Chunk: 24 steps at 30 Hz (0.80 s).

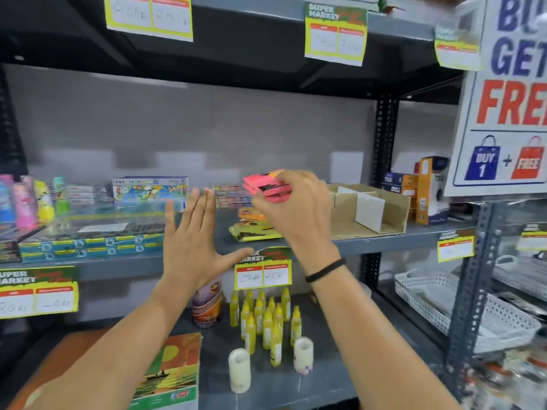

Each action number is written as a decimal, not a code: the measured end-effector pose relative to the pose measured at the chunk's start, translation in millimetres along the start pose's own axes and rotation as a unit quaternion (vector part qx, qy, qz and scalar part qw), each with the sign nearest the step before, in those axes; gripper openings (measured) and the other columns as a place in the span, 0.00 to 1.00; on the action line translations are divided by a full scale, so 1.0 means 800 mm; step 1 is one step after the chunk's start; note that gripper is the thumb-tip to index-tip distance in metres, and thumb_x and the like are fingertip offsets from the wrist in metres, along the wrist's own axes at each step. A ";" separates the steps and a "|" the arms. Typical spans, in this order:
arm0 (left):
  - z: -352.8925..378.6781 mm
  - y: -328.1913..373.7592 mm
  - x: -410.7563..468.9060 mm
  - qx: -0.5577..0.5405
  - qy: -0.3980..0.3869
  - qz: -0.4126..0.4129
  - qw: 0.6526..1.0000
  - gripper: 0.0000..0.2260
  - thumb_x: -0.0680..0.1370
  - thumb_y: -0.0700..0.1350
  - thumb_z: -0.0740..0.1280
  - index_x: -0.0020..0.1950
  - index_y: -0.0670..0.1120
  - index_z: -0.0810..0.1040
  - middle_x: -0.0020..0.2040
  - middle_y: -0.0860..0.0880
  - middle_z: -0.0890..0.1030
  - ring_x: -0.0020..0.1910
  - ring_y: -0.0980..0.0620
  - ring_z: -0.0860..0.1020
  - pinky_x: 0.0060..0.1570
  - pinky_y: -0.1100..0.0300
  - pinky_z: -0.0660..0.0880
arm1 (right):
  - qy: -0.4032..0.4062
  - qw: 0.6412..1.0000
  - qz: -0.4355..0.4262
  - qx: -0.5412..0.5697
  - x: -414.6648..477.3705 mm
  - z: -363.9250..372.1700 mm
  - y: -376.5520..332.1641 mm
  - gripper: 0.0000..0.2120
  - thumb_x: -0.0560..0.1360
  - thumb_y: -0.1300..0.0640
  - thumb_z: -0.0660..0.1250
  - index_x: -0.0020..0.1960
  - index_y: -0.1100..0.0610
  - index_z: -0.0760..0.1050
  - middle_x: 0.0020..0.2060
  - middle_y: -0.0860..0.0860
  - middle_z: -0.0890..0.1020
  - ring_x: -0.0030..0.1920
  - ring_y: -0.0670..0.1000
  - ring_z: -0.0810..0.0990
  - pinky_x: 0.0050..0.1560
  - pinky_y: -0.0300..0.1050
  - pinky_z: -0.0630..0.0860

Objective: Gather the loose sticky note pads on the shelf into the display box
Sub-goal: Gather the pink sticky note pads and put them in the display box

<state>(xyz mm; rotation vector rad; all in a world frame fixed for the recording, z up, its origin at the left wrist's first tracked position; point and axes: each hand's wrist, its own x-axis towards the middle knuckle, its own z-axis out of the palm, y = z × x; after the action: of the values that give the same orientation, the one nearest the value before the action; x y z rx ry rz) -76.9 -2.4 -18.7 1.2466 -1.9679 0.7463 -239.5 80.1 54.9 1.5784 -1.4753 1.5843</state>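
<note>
The right hand [291, 208] grips pink pads [266, 186] left of the cardboard box [370, 208]. The left hand [192, 244] is spread flat. Yellow pads [254, 232] lie left of the box.

Pink pads [268, 186]: small stack, raised above shelf [384, 242], gripped.
Yellow pads [254, 232]: lying flat on shelf.
Orange pad [250, 214]: behind yellow.
Display box [370, 210]: open cardboard, white divider, right of pads.
</note>
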 end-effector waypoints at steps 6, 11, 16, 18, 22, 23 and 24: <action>0.009 0.003 0.000 0.031 -0.028 0.013 0.999 0.54 0.70 0.79 0.45 0.78 0.37 0.58 0.78 0.41 0.62 0.79 0.45 0.55 0.74 0.35 0.47 | 0.057 0.996 0.070 -0.021 0.030 -0.053 0.073 0.16 0.63 0.45 0.71 0.44 0.56 0.82 0.40 0.52 0.85 0.45 0.55 0.80 0.49 0.48 0.74; 0.008 0.005 -0.001 0.033 -0.034 0.021 0.999 0.53 0.71 0.78 0.44 0.77 0.36 0.59 0.77 0.40 0.63 0.78 0.44 0.56 0.74 0.34 0.48 | 0.025 0.987 0.142 -0.072 0.019 -0.056 0.137 0.20 0.64 0.41 0.71 0.47 0.55 0.82 0.42 0.51 0.85 0.46 0.53 0.81 0.53 0.48 0.75; 0.012 0.004 -0.003 0.032 -0.035 0.028 0.998 0.53 0.71 0.78 0.44 0.77 0.36 0.60 0.76 0.39 0.63 0.77 0.44 0.57 0.74 0.34 0.48 | -0.023 0.983 0.165 -0.081 -0.005 -0.039 0.168 0.27 0.60 0.35 0.62 0.46 0.53 0.83 0.41 0.50 0.85 0.44 0.53 0.82 0.50 0.51 0.78; 0.012 0.003 -0.003 0.031 -0.036 0.029 0.998 0.53 0.71 0.78 0.43 0.77 0.36 0.60 0.76 0.39 0.63 0.77 0.44 0.57 0.74 0.34 0.48 | -0.059 0.978 0.169 -0.104 -0.013 -0.031 0.176 0.25 0.61 0.38 0.66 0.48 0.54 0.83 0.42 0.52 0.85 0.45 0.55 0.81 0.49 0.50 0.78; 0.014 0.003 -0.003 0.029 -0.029 0.030 0.999 0.53 0.71 0.78 0.43 0.77 0.36 0.60 0.76 0.39 0.64 0.77 0.44 0.58 0.74 0.34 0.48 | -0.080 0.976 0.139 -0.145 -0.027 -0.023 0.185 0.18 0.67 0.44 0.72 0.49 0.56 0.83 0.43 0.53 0.84 0.46 0.56 0.80 0.47 0.48 0.77; 0.014 0.003 -0.004 0.027 -0.028 0.029 0.999 0.53 0.71 0.79 0.43 0.77 0.36 0.60 0.76 0.39 0.64 0.77 0.44 0.59 0.74 0.34 0.49 | -0.079 0.976 0.132 -0.151 -0.030 -0.022 0.186 0.17 0.68 0.44 0.72 0.48 0.57 0.83 0.42 0.54 0.84 0.45 0.56 0.80 0.47 0.49 0.76; 0.014 0.003 -0.003 0.026 -0.027 0.028 0.999 0.53 0.71 0.79 0.43 0.77 0.36 0.60 0.76 0.39 0.64 0.77 0.44 0.59 0.74 0.34 0.49 | -0.081 0.976 0.131 -0.152 -0.030 -0.020 0.188 0.17 0.68 0.44 0.72 0.47 0.57 0.83 0.42 0.54 0.83 0.45 0.57 0.79 0.47 0.49 0.75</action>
<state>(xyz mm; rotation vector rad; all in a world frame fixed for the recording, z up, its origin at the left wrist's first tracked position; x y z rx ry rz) -81.0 -8.9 -28.1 1.2591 -2.0449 0.8046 -372.5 54.4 -16.2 1.4077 -1.9775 1.3040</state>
